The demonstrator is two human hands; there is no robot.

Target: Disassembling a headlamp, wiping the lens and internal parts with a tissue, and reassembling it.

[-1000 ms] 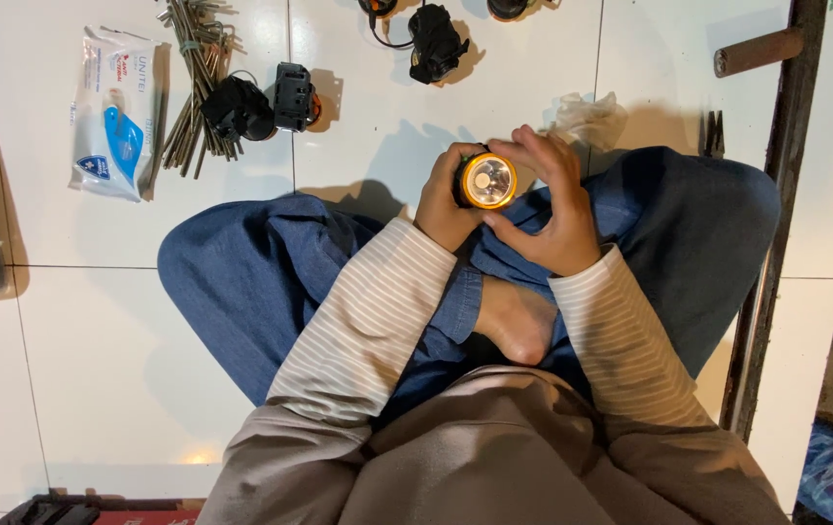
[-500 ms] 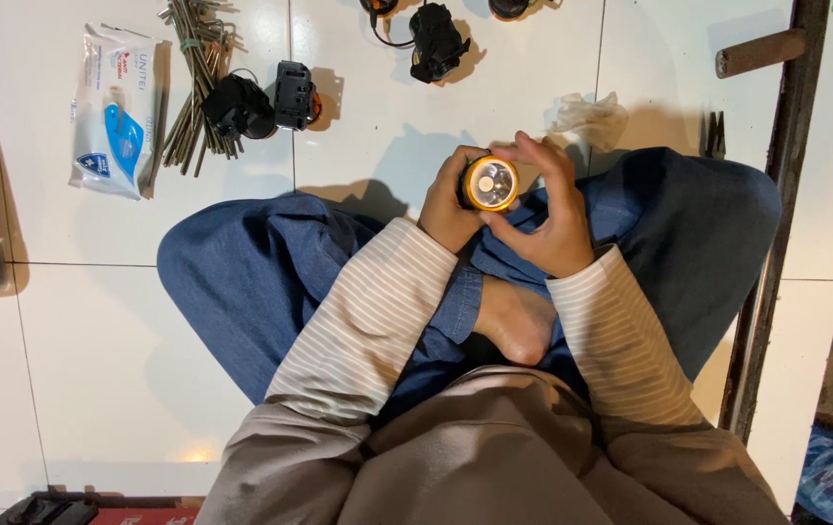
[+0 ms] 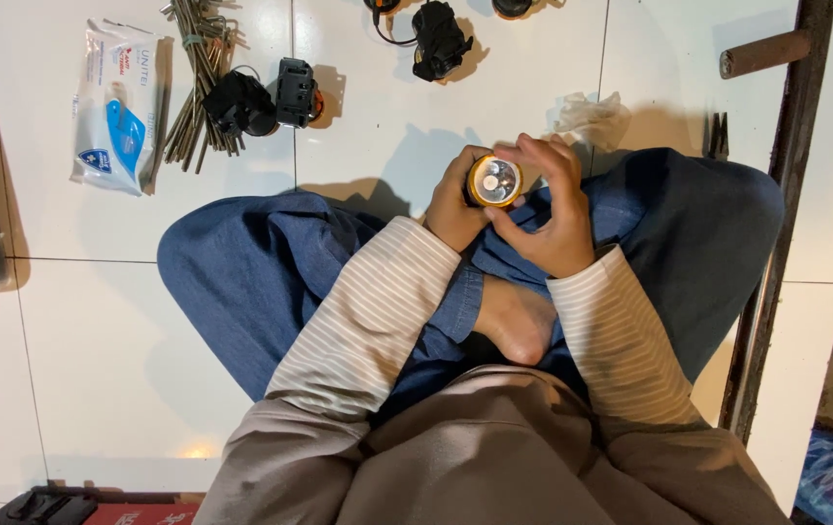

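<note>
The round orange-rimmed lamp head with a shiny reflector face [image 3: 493, 182] sits above the person's crossed legs, lens up. The left hand [image 3: 455, 206] is wrapped closed around its body from the left; the right hand [image 3: 551, 209] curls over its right edge, fingertips on the rim. Held only in mid-air, it could slip and drop onto the white tiled floor [image 3: 76, 340], should either hold loosen.
</note>
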